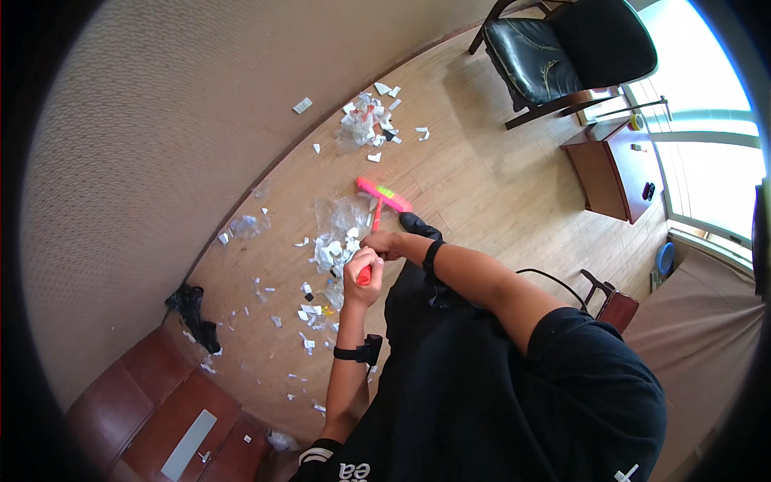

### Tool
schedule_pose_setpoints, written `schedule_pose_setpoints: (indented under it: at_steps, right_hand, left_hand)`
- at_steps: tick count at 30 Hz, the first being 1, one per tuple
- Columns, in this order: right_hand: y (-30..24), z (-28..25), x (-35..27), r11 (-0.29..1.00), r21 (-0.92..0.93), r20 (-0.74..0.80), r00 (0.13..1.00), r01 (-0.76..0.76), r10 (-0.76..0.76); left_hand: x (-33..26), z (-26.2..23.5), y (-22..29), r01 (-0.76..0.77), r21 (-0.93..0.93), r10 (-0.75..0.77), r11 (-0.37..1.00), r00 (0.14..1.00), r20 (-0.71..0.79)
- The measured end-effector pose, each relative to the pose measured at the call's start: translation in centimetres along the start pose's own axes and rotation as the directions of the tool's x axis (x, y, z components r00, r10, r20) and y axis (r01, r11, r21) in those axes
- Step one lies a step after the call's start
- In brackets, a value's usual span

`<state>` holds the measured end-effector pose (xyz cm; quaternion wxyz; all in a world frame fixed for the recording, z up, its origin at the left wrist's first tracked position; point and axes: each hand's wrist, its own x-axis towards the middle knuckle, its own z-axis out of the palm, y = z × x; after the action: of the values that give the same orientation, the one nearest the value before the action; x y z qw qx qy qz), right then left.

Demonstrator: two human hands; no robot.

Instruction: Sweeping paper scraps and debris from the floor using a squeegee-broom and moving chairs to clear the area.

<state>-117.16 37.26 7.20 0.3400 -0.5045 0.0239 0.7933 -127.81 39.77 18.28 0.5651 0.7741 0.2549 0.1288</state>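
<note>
Both my hands grip the red handle of a broom. At the top end of the handle my left hand [361,283] is wrapped round it, the red tip showing at the fingers. Just beyond, my right hand [384,244] closes round the handle lower down. The pink broom head [384,195], with yellow-green marks, rests near the floor by my black shoe [419,226]. Left of the handle lies a heap of clear plastic and white paper scraps [331,251]. A second heap of paper and plastic [365,122] lies farther off near the wall.
Small scraps [307,315] are strewn over the wooden floor, and a black plastic bag [194,317] lies against the wall at left. A reddish-brown cabinet [152,361] stands at lower left. A black armchair [534,64] and a wooden desk [598,173] are at upper right.
</note>
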Motion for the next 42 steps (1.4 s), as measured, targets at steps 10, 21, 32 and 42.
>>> schedule_pose_setpoints:
  at_steps: [10,21,32,42]
  right_hand:
    - [3.7,-6.6,1.6,0.480,-0.392,0.541,0.618,0.785,-0.570]
    - [-2.6,-14.1,-7.2,-0.080,-0.756,0.581,0.610,0.649,-0.539]
    - [-10.0,-19.8,-9.0,0.185,-0.981,-0.050,0.846,0.058,-0.531]
    - [-15.7,-17.0,0.6,0.996,-0.051,-0.453,0.887,0.077,-0.092]
  left_hand:
    - [4.9,4.2,3.7,-0.264,0.195,0.242,0.945,0.962,0.130]
    - [8.6,7.0,8.0,-0.395,-0.064,0.395,0.917,0.869,0.297]
    - [17.1,9.5,5.0,-0.396,-0.128,0.407,0.909,0.909,0.082]
    - [22.3,5.2,-2.8,-0.190,-0.170,0.191,0.967,0.982,-0.009]
